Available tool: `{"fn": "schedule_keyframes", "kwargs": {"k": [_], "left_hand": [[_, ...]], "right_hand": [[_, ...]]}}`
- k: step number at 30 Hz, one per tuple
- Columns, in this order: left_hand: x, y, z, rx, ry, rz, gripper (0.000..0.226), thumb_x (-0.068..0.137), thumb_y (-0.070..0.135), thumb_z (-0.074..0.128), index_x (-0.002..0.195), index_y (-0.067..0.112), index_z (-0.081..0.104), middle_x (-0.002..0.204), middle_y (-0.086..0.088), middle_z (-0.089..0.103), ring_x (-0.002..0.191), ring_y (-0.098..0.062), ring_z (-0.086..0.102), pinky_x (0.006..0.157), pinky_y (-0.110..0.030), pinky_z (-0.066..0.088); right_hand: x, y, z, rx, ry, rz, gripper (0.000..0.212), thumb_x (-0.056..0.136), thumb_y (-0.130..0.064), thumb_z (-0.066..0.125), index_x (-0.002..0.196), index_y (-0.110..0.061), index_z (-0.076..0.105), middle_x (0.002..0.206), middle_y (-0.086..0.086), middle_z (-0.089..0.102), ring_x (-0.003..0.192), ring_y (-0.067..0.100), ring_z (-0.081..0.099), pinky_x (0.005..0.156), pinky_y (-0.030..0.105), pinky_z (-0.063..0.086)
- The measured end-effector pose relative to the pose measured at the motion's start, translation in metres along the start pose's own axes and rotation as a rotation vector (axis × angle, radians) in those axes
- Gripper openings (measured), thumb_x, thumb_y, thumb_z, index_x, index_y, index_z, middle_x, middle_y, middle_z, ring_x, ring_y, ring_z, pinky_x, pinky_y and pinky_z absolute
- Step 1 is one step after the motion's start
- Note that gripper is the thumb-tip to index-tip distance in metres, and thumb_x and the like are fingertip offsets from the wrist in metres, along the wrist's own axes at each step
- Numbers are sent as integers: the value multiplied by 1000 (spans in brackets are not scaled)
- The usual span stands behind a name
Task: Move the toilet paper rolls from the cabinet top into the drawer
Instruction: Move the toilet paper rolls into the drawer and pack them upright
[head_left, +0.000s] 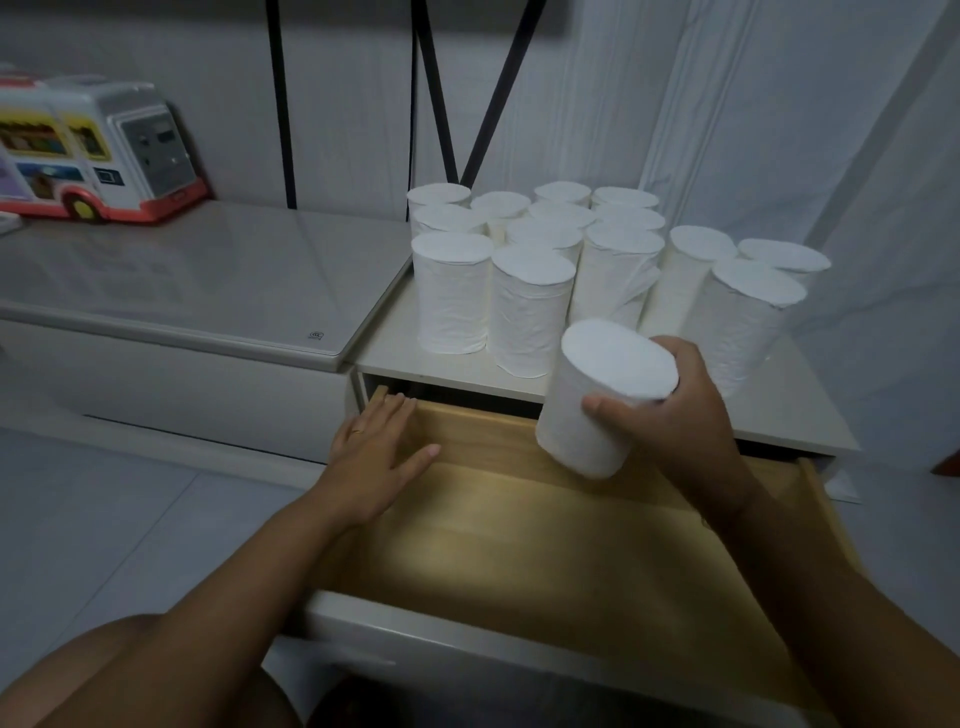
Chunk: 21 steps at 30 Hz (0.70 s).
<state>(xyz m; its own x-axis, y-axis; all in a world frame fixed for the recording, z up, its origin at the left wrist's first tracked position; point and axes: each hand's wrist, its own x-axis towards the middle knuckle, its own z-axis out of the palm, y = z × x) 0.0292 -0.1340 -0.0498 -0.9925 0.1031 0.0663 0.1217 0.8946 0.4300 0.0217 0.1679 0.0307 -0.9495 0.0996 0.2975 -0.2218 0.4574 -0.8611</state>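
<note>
Barely begun: right hand (675, 431) grips 1 roll (597, 405) over the bare drawer (519, 551) (left hand (371, 460) flat, fingers straight, on its side); the other rolls (452, 296) crowd the cabinet top (410, 358).

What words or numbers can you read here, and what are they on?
No text here reads clearly.
Stamp at the corner of the glossy top: too small to read.
Stickers on the toy bus: too blurred to read.
Rolls and drawer: no print visible.
</note>
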Motion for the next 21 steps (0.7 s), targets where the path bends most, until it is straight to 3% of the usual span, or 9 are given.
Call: {"fn": "schedule_keyframes", "kwargs": {"k": [3,9,17,21], "left_hand": [[-4,-2,-1,31,-22,-27,70,93,57,35,152,27,10,161,5,1,147,-11,-5,117,-39,0],[-9,-10,2,67,-79,-72,73,93,60,31,152,26,5,161,4,-9,147,-16,-6,118,-42,-1],[-8,-11,10,88,-131,-94,76,91,64,28,152,26,2,160,0,-11,147,-18,-12,119,-41,-2],[-7,-12,11,81,-137,-89,78,89,66,27,151,26,1,160,-1,-12,146,-18,-14,117,-40,-4]], "right_hand": [[-21,7,14,64,-154,37,74,55,-31,88,114,-30,42,104,-21,51,94,0,54,71,22,52],[-36,45,62,-29,-393,97,75,58,-20,89,119,-15,45,115,2,54,103,18,54,81,41,56],[-27,70,79,10,-462,112,75,60,-13,87,119,-21,42,114,-3,50,106,17,52,70,18,53],[-27,75,81,76,-462,221,78,64,-19,85,127,-21,39,122,-1,49,106,18,53,66,18,55]]}}
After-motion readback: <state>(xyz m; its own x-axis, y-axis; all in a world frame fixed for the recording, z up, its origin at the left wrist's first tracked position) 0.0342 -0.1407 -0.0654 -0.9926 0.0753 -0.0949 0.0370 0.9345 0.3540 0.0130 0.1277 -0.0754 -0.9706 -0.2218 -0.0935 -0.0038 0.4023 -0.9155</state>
